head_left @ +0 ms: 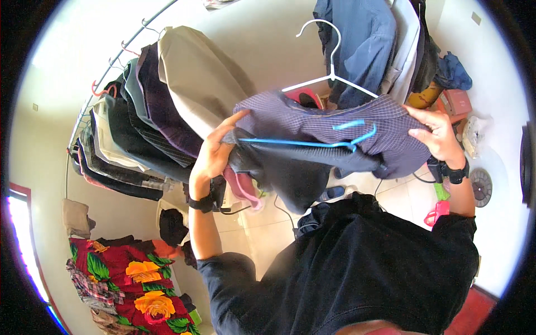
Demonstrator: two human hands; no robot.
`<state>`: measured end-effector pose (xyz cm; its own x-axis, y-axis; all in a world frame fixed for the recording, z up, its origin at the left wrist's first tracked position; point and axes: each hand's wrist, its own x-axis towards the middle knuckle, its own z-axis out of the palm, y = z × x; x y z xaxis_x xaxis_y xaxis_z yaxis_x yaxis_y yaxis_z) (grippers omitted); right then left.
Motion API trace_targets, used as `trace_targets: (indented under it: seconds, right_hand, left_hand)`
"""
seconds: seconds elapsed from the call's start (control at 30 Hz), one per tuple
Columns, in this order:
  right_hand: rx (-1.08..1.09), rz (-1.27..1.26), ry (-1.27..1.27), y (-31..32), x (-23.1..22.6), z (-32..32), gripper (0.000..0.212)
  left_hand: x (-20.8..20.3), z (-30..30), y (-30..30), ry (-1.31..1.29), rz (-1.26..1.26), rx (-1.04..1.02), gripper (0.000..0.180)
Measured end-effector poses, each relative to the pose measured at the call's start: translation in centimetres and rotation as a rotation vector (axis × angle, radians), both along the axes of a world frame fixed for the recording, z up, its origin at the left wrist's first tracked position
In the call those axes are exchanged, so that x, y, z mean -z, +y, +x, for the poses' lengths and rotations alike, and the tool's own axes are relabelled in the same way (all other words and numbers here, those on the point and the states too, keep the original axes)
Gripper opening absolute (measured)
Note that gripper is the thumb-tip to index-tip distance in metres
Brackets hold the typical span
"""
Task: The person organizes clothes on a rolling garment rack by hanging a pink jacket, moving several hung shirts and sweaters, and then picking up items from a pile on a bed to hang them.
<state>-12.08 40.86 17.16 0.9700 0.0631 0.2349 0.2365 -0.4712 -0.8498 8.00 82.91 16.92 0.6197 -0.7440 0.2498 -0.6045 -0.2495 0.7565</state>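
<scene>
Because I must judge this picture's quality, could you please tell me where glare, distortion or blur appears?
Head view: the bright opening at the left edge is washed out, with purple fringing; the clothes rail bends with the fisheye; the dark garment below the checked garment looks slightly soft, perhaps from motion.

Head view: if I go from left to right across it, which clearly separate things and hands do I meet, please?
Red floral cloth with orange flowers, the person's left hand, thin white hooked hanger, the person's right hand, round grey disc.
</scene>
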Motion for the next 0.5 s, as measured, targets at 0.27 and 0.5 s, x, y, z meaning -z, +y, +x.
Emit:
trace_targets:
  seconds: [0.27,0.5]
  right_hand:
    - [0.083,0.05,0.04,1.2,2.8,-2.4,0.044]
    - [-0.081,0.192,0.181,3.5,5.1,-4.7,0.042]
  left_hand:
    - [0.6,-0.3,0.4,-0.051,-0.104,0.065,0.02]
    - [4.0,0.3,2.0,0.123,0.042,0.125,0.027]
